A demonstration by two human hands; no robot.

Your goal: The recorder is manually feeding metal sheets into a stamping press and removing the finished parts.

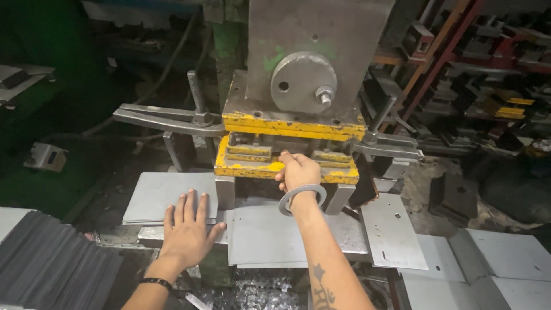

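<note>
My left hand lies flat, fingers spread, on a stack of grey metal sheets to the left of the press. My right hand reaches into the gap of the yellow die of the press; its fingers curl at the die's front edge, and what they grip is hidden. A metal bangle circles that wrist. A grey metal sheet lies on the press bed beneath my right forearm.
Punched metal plates and further sheets lie to the right. A pile of dark sheets sits at the lower left. Metal scrap lies below the bed. Clamp arms flank the die. Racks stand at the back right.
</note>
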